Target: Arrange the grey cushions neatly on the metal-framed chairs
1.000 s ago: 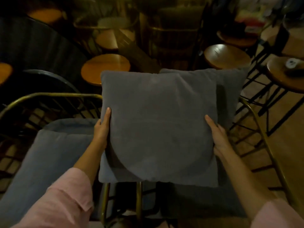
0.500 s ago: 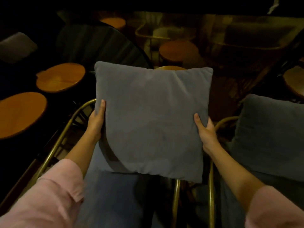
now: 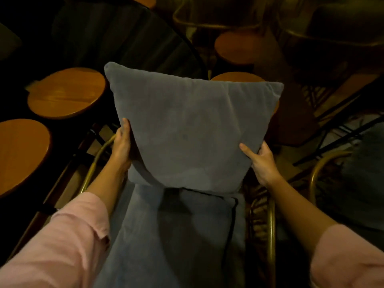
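Note:
A square grey cushion [image 3: 191,129] stands upright in the middle of the view, its lower edge resting against the back of a grey seat pad [image 3: 176,235]. My left hand [image 3: 122,146] grips the cushion's lower left side and my right hand [image 3: 261,163] grips its lower right side. The seat pad lies on a brass-coloured metal-framed chair [image 3: 271,231], whose rails show on both sides. A second grey cushion [image 3: 365,175] leans in the neighbouring metal-framed chair [image 3: 318,169] at the right edge.
Round wooden stool tops stand to the left [image 3: 66,92], at the left edge [image 3: 18,154], behind the cushion [image 3: 234,76] and further back [image 3: 239,46]. A dark round table [image 3: 116,36] lies beyond. More chair frames stand at the top right in dim light.
The view and my hands have swung left from the right-hand chair to this one. The cushion has come down until its lower edge meets the seat pad.

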The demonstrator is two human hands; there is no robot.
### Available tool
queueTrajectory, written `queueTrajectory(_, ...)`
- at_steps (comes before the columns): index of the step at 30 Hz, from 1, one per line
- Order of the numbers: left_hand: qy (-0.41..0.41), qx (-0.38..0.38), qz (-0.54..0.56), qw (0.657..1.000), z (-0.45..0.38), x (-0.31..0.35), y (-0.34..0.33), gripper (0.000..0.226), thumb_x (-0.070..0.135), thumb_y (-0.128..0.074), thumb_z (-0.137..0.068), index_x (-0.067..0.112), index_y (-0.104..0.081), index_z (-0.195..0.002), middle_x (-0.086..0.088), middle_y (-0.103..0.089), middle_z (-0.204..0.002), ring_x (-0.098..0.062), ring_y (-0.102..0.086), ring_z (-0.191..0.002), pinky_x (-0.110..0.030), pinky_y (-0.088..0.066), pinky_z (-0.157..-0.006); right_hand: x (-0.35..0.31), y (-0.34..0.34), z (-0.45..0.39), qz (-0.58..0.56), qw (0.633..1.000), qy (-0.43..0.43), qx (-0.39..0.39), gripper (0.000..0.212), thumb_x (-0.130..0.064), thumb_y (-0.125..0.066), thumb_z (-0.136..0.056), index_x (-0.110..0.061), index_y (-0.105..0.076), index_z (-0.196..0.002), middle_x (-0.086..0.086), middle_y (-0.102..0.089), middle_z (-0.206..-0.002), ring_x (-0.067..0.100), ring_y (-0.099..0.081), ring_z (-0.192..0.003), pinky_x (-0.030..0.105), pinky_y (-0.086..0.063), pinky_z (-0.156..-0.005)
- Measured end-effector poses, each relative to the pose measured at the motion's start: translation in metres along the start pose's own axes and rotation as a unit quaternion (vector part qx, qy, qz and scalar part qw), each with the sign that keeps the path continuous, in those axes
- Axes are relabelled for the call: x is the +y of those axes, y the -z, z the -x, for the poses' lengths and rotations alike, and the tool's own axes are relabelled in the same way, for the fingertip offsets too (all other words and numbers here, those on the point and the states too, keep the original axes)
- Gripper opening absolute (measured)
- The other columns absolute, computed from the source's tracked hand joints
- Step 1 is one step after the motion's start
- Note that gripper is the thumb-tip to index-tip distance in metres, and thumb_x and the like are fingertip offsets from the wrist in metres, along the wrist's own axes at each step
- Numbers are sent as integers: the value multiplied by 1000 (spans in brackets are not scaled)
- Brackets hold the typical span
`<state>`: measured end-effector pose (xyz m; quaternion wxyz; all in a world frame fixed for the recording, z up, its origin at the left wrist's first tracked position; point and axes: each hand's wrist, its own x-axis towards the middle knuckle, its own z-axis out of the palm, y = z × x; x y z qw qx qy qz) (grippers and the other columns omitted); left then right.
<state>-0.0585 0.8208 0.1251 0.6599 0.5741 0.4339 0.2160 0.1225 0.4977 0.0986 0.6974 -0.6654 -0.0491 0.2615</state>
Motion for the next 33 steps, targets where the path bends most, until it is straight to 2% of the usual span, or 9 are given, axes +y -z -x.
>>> queueTrajectory(2, 19, -39, -25, 999, -20, 0, -2, 98, 87, -42, -71, 32, -29, -152, 4, -34, -159, -23, -33, -145, -48, -29, -119, 13, -8, -9, 6, 1000, -23, 21, 89, -56, -89, -51, -31, -57, -130, -8, -64, -131, 14, -64, -117, 40, -54, -96)
queueTrajectory(5, 28, -85, -56, 994, -41, -10, -9, 94, 84, -43, -75, 35, -24, -153, 3, -34, -159, -25, -32, -146, -50, -28, -119, 42, -11, -19, 26, 999, -30, 25, 82, -59, -91, -44, -37, -60, -116, -7, -64, -126, 19, -62, -118, 49, -51, -100)
queueTrajectory(9, 128, -43, -68, 988, -47, -49, -9, 84, 76, -42, -83, 42, -11, -154, 1, -19, -164, -35, -21, -149, -65, -21, -115, 81, -15, -8, 66, 992, -101, 40, 123, -71, -88, -30, -25, -46, -137, -2, -57, -136, 25, -55, -125, 54, -47, -105)
queueTrajectory(11, 168, -44, -62, 983, -45, -60, -13, 81, 75, -41, -85, 42, -13, -153, 0, -19, -164, -38, -22, -147, -69, -23, -113, 91, -14, -6, 73, 991, -103, 42, 126, -73, -84, -35, -23, -41, -142, 1, -53, -142, 26, -52, -129, 55, -44, -107)
queueTrajectory(13, 162, -23, -61, 985, -44, -57, -17, 74, 67, -42, -91, 34, -20, -153, -2, -28, -161, -38, -29, -144, -63, -29, -111, 93, -16, -11, 79, 989, -110, 51, 120, -72, -83, -41, -26, -41, -143, 1, -53, -143, 28, -51, -131, 55, -43, -108)
queueTrajectory(18, 114, 10, -108, 988, -30, -66, -12, 58, 38, -50, -99, 14, -34, -149, -11, -43, -152, -38, -43, -136, -53, -42, -109, 85, -27, -10, 132, 973, -186, 39, 79, -50, -68, -85, -17, -34, -149, 5, -49, -147, 32, -48, -133, 47, -45, -103)
queueTrajectory(22, 170, 18, -164, 972, 20, -94, -4, 63, 30, -56, -98, 10, -29, -151, -13, -35, -157, -38, -39, -139, -50, -39, -111, 93, -36, 15, 198, 954, -222, -49, 88, -58, -66, -82, -11, -36, -149, 6, -43, -153, 32, -44, -138, 44, -40, -112)
queueTrajectory(27, 168, -39, -232, 957, 82, -117, 10, 71, 36, -59, -96, 11, -26, -153, -11, -28, -161, -36, -33, -144, -50, -35, -114, 97, -39, 37, 351, 903, -166, -185, 72, -39, -65, -91, -14, -34, -151, 8, -39, -156, 33, -42, -140, 48, -37, -114)
queueTrajectory(33, 133, -1, -297, 946, 166, -120, 26, 70, 38, -60, -94, 8, -32, -150, -14, -37, -156, -35, -41, -139, -46, -38, -111, 77, -39, 78, 575, 783, -76, -225, 83, -49, -59, -92, -14, -18, -156, 10, -30, -160, 36, -35, -143, 51, -33, -114)
